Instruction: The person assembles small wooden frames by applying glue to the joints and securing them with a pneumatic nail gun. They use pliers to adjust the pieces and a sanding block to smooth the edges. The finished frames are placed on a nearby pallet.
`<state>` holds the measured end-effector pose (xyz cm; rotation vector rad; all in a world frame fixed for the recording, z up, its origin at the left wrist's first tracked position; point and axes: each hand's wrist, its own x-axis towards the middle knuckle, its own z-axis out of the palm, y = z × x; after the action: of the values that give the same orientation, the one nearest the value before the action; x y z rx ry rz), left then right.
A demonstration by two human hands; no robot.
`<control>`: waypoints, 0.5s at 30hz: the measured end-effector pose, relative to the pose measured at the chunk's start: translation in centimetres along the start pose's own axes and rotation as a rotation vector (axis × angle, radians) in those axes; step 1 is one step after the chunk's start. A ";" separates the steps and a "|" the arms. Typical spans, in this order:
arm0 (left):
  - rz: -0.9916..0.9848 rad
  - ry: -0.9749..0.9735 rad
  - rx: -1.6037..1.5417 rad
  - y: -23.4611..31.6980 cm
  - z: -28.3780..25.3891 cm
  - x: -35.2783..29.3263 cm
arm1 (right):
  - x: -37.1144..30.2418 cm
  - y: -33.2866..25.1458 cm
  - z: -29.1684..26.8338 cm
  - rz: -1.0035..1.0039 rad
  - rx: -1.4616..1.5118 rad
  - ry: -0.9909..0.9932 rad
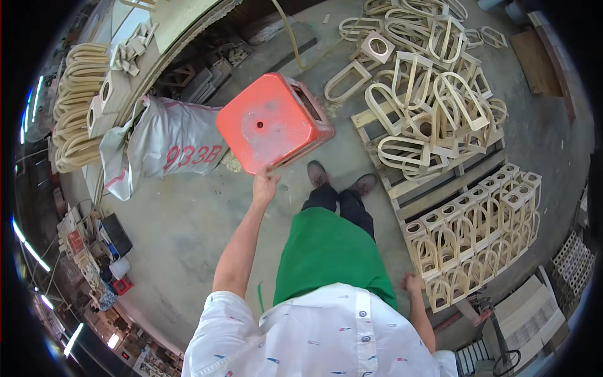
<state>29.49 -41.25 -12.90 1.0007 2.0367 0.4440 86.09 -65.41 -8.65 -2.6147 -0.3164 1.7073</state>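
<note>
A red plastic stool (264, 119) with a square, scuffed seat and a small centre hole is left of my feet. My left hand (266, 187) is closed at the near corner of its seat, the fingers bent over the rim. Low beside my green apron (333, 257) hangs my right hand (412, 283), its fingers loosely bent and nothing visible in them. Nearest to that hand are rows of U-shaped wooden frames (440, 290) with square, holed end blocks, standing upright. I cannot make out whether the hand touches them.
A wooden pallet (402, 188) on my right bears a loose heap of similar frames (433, 94). Beyond the stool, a white woven sack (182, 135) leans against a workbench (182, 38). Stacked bent wood pieces (81, 100) lie on that bench. A cart (502, 339) stands at lower right.
</note>
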 end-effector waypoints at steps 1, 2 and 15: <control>0.108 0.054 0.056 1.5 -0.2 1.3 | -2.1 0.2 0.3 0.038 0.049 0.026; 0.213 0.112 0.110 2.5 -0.3 2.6 | -3.9 0.6 0.3 0.074 0.095 0.049; 0.387 -0.106 0.522 2.7 -3.1 14.3 | -9.1 -6.3 8.5 0.037 0.205 -0.014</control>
<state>23.24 -28.31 -16.66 1.7101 1.9000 0.0410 73.85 -61.67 -3.18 -2.4780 -0.0870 1.6706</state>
